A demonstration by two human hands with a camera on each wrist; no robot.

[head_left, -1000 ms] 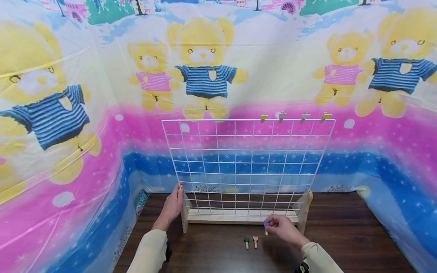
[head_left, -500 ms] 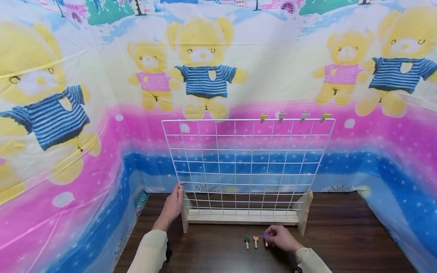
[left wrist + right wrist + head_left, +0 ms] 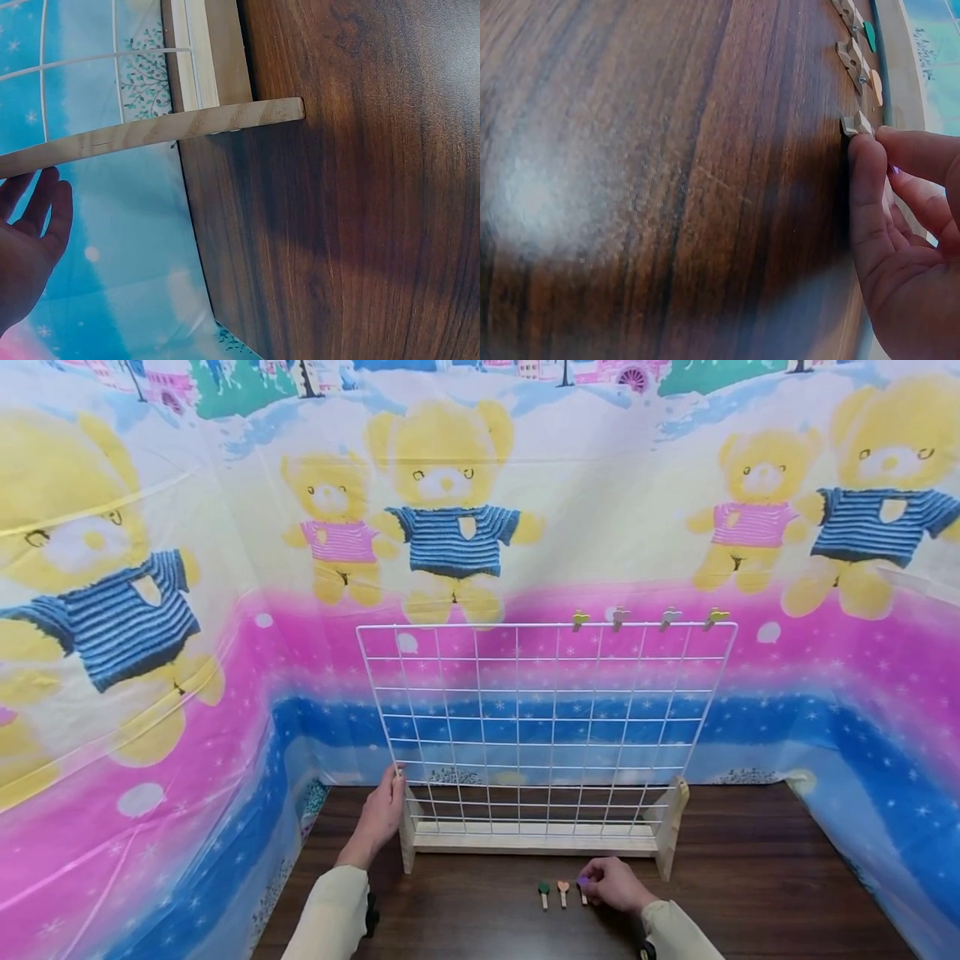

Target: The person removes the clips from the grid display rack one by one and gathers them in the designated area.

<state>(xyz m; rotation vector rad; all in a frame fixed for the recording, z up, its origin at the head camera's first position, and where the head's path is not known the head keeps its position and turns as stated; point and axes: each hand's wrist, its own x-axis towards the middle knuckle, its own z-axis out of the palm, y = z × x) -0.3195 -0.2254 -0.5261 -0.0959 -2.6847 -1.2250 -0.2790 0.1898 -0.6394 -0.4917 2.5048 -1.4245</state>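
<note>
My right hand (image 3: 613,885) pinches a small wooden clothespin with a purple top (image 3: 582,882) between thumb and fingers, low at the tabletop. In the right wrist view the legs of this clothespin (image 3: 857,124) stick out past the fingertips; its purple top is mostly hidden. To its left lie a clothespin with an orange heart (image 3: 563,888) and one with a dark green top (image 3: 543,889). My left hand (image 3: 381,810) is at the left side post of a wooden stand (image 3: 187,124), its extended fingertips touching the post. The stand bears a white wire grid (image 3: 517,718).
Several clothespins sit along the grid's top right edge, among them a yellow-green clothespin (image 3: 580,619) and a white clothespin (image 3: 670,617). The stand rests on a dark wooden table (image 3: 765,877). Behind and beside it hangs a cloth with bears (image 3: 630,527).
My right hand has come down and nearer with the purple clothespin, bringing it into line beside the orange and green ones. The left hand stays at the stand.
</note>
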